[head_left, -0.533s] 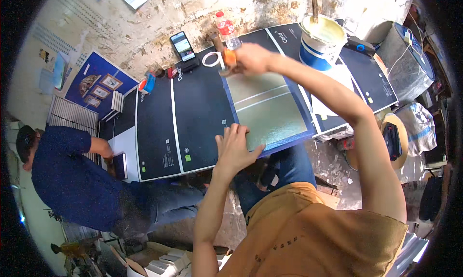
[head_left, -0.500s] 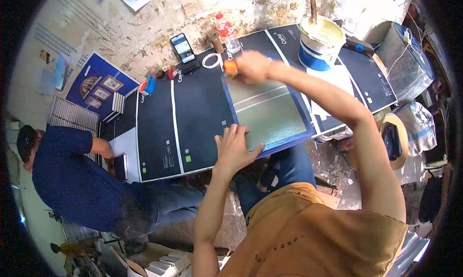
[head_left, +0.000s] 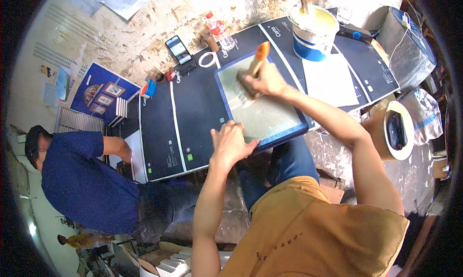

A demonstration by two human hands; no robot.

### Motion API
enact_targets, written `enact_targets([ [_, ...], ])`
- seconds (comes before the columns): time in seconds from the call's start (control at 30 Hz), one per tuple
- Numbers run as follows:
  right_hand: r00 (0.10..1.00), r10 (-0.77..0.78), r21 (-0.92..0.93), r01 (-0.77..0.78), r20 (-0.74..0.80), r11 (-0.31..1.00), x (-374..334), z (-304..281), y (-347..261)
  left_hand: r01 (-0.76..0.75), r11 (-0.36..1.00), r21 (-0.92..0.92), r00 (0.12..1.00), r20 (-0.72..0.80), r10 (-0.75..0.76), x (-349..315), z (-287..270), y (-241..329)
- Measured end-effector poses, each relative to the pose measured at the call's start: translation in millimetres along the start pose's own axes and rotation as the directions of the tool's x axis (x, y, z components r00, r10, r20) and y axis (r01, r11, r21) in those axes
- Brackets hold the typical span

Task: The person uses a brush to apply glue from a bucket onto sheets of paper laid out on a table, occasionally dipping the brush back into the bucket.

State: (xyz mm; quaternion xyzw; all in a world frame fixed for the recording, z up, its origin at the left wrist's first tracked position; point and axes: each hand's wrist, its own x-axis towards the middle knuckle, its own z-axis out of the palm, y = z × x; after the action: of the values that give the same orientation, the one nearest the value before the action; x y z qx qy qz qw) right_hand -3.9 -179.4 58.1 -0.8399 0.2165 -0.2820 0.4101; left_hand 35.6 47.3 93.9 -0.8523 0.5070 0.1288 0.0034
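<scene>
Right grip (head_left: 266, 80): closed narrowly on a brush (head_left: 262, 51), its orange handle tipped up toward the far side and its head, blurred by motion, over the far left part of the panel (head_left: 277, 115). Half a second ago, I saw only the handle's orange end at the panel's far left corner; the brush has since come inward, nearer the body. The two pale lines that crossed the panel are now broken up, with only a short streak visible to me beside the brush. I take this to mean that the stroke is spreading a wet coat over them, though I cannot tell how even it is.

Left grip (head_left: 229, 142): spread wide and clasping nothing, laid at the near left corner with the thumb against the border; I judge that it steadies the work.

Panel: grey-green with a blue border, lying on the dark counter (head_left: 197, 117) at its near edge. Farther out, I note a white sheet (head_left: 333, 86) to the right, a bucket (head_left: 316, 38) behind it, and a tape roll (head_left: 208, 59) beyond the far left corner. A co-worker (head_left: 89, 180) bends over the left end.
</scene>
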Motion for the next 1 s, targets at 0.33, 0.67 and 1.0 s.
enact_targets([
  [0.33, 0.964, -0.162, -0.487, 0.04, -0.211, 0.873, -26, -85, -12, -0.004, 0.998, -0.061, 0.999, -0.037, 0.002, 0, 4, -5],
  [0.67, 0.982, 0.173, 0.131, -0.163, -0.071, 0.978, -86, -28, -40, 0.015, 0.998, -0.068, 1.0, -0.021, -0.017, 2, 3, -1],
  [1.0, 0.854, -0.054, -0.268, -0.102, -0.517, 0.958, -143, -122, -37, -0.026, 0.994, -0.109, 0.995, -0.095, 0.016, 0, 11, -8],
])
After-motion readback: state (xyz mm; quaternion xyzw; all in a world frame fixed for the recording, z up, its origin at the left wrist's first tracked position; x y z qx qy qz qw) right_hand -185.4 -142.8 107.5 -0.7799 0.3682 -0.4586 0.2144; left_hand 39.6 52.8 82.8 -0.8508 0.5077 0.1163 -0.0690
